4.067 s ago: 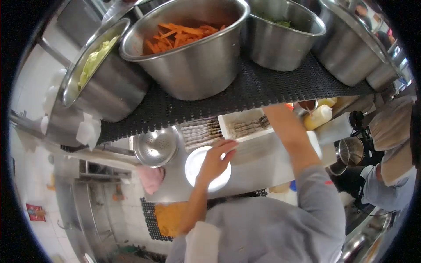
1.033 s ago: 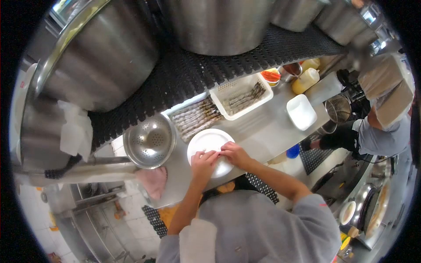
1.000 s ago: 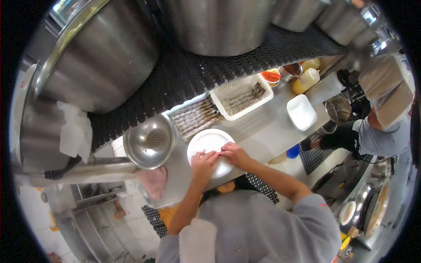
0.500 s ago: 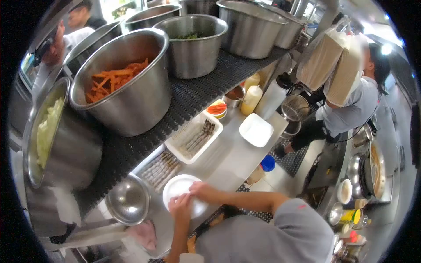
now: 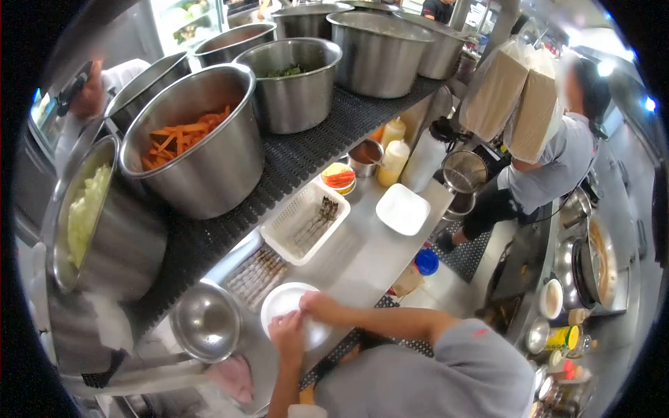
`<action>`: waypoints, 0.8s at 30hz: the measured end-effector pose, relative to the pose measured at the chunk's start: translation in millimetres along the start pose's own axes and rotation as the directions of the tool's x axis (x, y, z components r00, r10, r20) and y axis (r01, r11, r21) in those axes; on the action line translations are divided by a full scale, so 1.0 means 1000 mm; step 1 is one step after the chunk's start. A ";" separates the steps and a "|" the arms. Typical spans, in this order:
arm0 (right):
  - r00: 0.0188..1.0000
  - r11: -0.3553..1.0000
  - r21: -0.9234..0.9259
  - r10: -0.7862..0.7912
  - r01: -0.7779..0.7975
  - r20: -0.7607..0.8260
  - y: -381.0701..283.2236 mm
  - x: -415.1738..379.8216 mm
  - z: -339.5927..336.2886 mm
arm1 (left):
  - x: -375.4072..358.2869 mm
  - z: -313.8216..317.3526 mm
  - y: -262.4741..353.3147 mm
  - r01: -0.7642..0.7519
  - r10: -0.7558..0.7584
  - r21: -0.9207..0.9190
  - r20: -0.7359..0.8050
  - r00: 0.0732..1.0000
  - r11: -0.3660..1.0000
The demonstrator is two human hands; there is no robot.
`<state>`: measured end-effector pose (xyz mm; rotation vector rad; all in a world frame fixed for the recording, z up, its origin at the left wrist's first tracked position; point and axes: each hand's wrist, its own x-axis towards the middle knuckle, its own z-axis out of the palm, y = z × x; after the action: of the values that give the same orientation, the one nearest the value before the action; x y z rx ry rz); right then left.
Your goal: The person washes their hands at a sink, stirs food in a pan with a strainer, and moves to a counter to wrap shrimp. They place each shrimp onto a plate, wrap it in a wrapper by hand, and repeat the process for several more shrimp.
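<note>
My left hand (image 5: 287,333) and my right hand (image 5: 318,306) meet over a round white plate (image 5: 281,296) at the counter's near edge. Both hands have their fingers pinched together, and whatever they hold is too small or hidden to name. Just beyond the plate lie rows of grey shrimp (image 5: 256,277) in a tray. A white perforated basket (image 5: 279,240) beside them contains more shrimp. Further right is a square white dish (image 5: 403,209).
Steel pots, one with orange strips (image 5: 182,139), stand on a black mat shelf (image 5: 293,150) above the counter. A steel bowl (image 5: 206,322) is at left. Squeeze bottles (image 5: 394,164) stand at the back. A person (image 5: 557,164) stands at right, another (image 5: 87,94) at upper left.
The view has shifted slightly. My hands remain pinched close together over the plate, with hardly any movement. The person at right has shifted a little.
</note>
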<state>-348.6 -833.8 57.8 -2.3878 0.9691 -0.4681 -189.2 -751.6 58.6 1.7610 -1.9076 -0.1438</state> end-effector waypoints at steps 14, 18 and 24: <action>0.966 0.968 0.081 -0.225 0.237 -0.129 0.009 -0.015 -0.009 | 0.001 -0.008 0.001 -0.063 0.063 -0.015 0.001 0.998 0.998; 0.980 0.975 0.162 -0.131 0.155 -0.147 0.006 -0.014 -0.007 | 0.001 -0.021 -0.010 0.050 -0.049 -0.219 0.014 0.999 0.974; 0.972 0.965 0.172 -0.169 0.196 -0.162 -0.001 -0.005 0.003 | 0.001 -0.023 -0.013 0.019 -0.018 -0.240 0.007 1.000 0.971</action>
<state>-349.9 -828.3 55.1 -2.3056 0.7310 -0.7777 -167.4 -747.6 73.0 1.6171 -1.7932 -0.3703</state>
